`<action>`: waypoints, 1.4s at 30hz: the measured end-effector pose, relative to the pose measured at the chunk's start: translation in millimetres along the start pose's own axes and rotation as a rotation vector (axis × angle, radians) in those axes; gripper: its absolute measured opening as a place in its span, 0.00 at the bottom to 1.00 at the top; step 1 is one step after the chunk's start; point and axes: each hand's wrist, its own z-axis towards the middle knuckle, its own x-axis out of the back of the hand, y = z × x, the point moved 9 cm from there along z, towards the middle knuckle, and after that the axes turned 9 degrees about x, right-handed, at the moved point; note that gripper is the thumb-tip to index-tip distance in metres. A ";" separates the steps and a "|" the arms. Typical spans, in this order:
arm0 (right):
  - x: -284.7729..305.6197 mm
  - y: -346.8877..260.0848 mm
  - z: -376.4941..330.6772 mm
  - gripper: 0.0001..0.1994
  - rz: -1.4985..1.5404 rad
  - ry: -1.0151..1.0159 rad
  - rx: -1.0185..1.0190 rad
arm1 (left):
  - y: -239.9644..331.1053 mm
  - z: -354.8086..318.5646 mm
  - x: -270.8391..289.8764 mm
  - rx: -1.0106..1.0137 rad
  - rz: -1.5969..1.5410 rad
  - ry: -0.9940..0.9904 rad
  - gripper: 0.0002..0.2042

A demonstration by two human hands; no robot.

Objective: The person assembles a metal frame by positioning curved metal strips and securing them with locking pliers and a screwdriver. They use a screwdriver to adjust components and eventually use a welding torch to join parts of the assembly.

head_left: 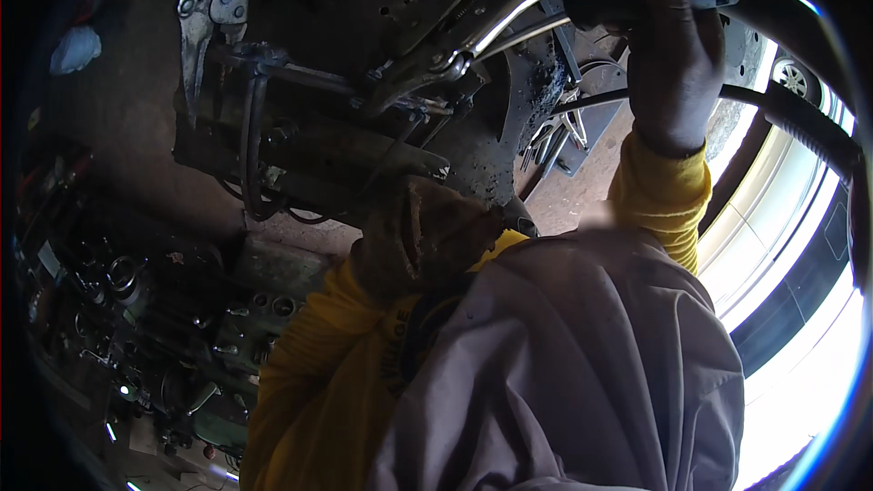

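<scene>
My right hand (677, 82), bare below a yellow sleeve, is closed around a black-handled tool (596, 5) at the upper right. A thin metal rod runs left from the handle toward the jaws of long locking pliers (496, 27). My left hand (446, 232), in a worn brown work glove, is low in the middle beside a dark metal workpiece (327, 145); its fingers do not show clearly. More locking pliers (214, 9) grip the workpiece at the upper left. A bent dark bar (255, 141) hangs off its near side.
Loose hand tools (564, 136) lie beyond the workpiece. A black hose (809, 132) curves past my right wrist. Greasy engine parts (127, 309) crowd the lower left. At right are a car wheel (791, 77) and bright daylight. Greyish-mauve cloth (582, 355) covers my front.
</scene>
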 end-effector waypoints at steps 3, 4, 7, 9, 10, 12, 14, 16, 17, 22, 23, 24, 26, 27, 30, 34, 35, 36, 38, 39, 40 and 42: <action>-11.3 -21.0 1.6 0.25 -0.678 -0.054 0.552 | -6.7 -0.2 -2.2 -0.012 -0.078 -0.059 0.17; -13.7 -15.1 0.5 0.24 -0.635 -0.055 0.539 | -8.3 -2.6 -3.3 -0.002 -0.078 -0.054 0.17; -7.4 22.6 -1.9 0.23 0.133 0.076 -0.026 | -13.9 -7.7 -9.0 0.049 -0.147 -0.075 0.17; -4.0 45.6 -7.5 0.25 0.347 0.136 -0.181 | -16.3 -7.5 -6.9 0.073 -0.157 -0.025 0.15; -2.0 54.4 -10.4 0.26 0.422 0.156 -0.221 | -16.0 -9.0 -6.2 0.072 -0.166 -0.027 0.15; -3.2 68.5 -16.7 0.29 0.607 0.196 -0.314 | -21.4 -11.3 -12.2 0.142 -0.158 -0.121 0.15; -24.6 63.6 -13.5 0.35 0.944 0.178 -0.367 | -15.5 8.1 -0.4 0.079 -0.221 -0.092 0.13; -24.1 27.6 -1.6 0.28 0.410 0.057 -0.047 | -10.6 17.0 6.6 0.020 -0.273 -0.064 0.11; -26.2 13.6 0.8 0.25 0.054 -0.024 0.112 | -9.1 16.9 6.2 0.006 -0.258 -0.069 0.12; -19.3 24.6 2.5 0.26 0.316 0.152 0.069 | -17.5 -0.7 -5.8 0.111 -0.240 -0.206 0.15; -30.2 8.2 1.9 0.26 -0.058 0.088 0.221 | -16.8 -0.1 -5.8 0.107 -0.232 -0.190 0.16; -39.6 -8.9 -1.2 0.26 -0.447 0.089 0.372 | -16.4 0.8 -5.0 0.095 -0.228 -0.177 0.17; -27.1 27.8 -10.8 0.26 0.560 0.499 0.062 | -14.8 2.6 -2.7 0.071 -0.210 -0.140 0.17; -27.0 43.4 -15.3 0.26 0.903 0.653 -0.033 | -13.6 2.3 1.0 0.054 -0.192 -0.092 0.17; -33.0 35.2 5.0 0.27 0.987 0.066 -0.098 | -11.0 5.4 4.5 0.037 -0.160 -0.036 0.16; -15.1 1.3 11.0 0.27 0.117 0.223 0.105 | -7.2 10.2 6.3 0.021 -0.141 -0.024 0.15; -9.1 8.5 12.0 0.26 0.311 0.189 0.041 | -7.7 10.3 6.2 0.022 -0.133 -0.024 0.15; -5.8 14.7 13.7 0.25 0.513 0.160 -0.032 | -8.4 9.1 8.1 0.033 -0.128 -0.016 0.15; 12.4 37.4 5.6 0.27 0.684 0.087 -0.086 | -9.3 9.1 10.1 0.026 -0.126 -0.008 0.14; 11.0 37.9 6.7 0.39 0.686 0.021 -0.056 | -6.8 8.6 10.7 0.023 -0.121 -0.005 0.14; 15.8 40.1 7.4 0.39 0.687 0.013 -0.051 | -6.8 6.1 9.3 0.031 -0.123 0.015 0.14; 11.4 21.7 9.7 0.40 0.763 -0.155 0.074 | -7.8 1.7 8.0 0.049 -0.134 0.064 0.14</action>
